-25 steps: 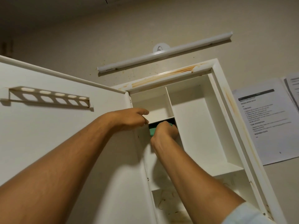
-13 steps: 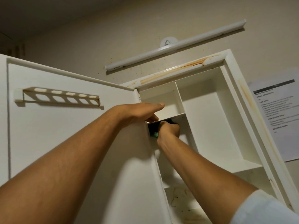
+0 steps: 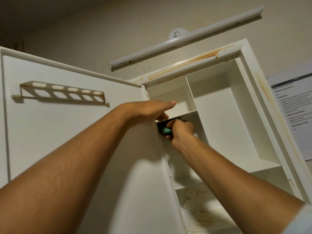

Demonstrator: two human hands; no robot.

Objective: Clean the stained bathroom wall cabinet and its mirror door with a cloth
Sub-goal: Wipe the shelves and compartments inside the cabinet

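Gripping a bunched teal cloth [image 3: 166, 130], my right hand [image 3: 183, 132] sits under the white cabinet shelf [image 3: 189, 113]. My straight-fingered left hand [image 3: 150, 110] rests on the open white door [image 3: 67, 132].

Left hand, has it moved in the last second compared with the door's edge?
Yes. The left hand reached rightward: its fingers, curled at the door edge before, now stretch straight past it toward the top-left compartment of the cabinet.
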